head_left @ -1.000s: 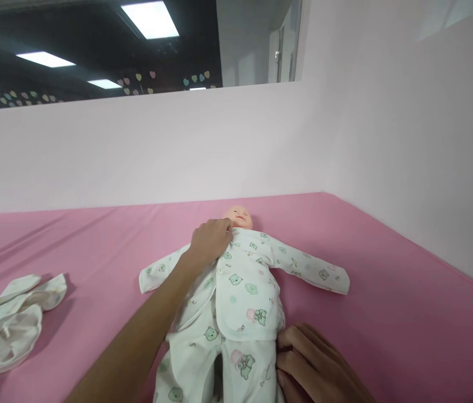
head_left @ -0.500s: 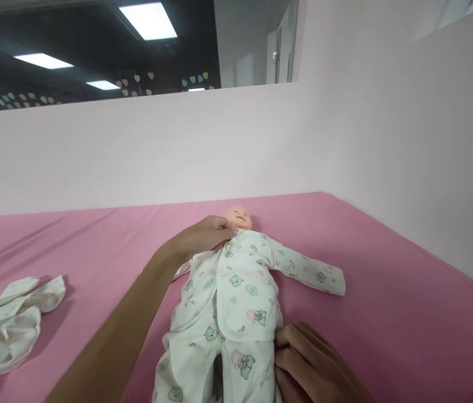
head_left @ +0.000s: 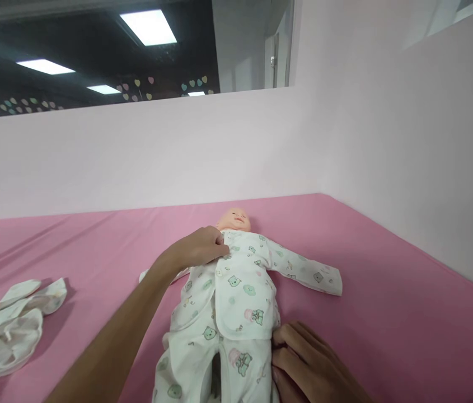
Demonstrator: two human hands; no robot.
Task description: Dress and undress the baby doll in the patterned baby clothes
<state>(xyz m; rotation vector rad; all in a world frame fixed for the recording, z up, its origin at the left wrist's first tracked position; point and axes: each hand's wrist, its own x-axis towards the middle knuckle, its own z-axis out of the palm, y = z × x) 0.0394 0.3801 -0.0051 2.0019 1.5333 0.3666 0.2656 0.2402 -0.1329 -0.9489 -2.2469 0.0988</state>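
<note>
A baby doll (head_left: pixel 233 219) lies face up on the pink surface (head_left: pixel 387 291), dressed in a white suit (head_left: pixel 240 291) printed with green bears. My left hand (head_left: pixel 200 246) rests on the doll's chest just below the neck, fingers bent and pinching the suit's fabric at the collar. My right hand (head_left: pixel 307 364) lies at the doll's hip on the right side, fingers curled against the suit's lower hem. One sleeve of the suit stretches out to the right.
A crumpled white garment (head_left: pixel 5 330) lies at the left edge of the pink surface. Pale partition walls (head_left: pixel 387 140) close the surface at the back and on the right. Ceiling lights show above the back wall.
My left hand has slid slightly down and left on the doll's chest. The doll's left sleeve is now mostly hidden behind my forearm. The right hand has hardly moved.
</note>
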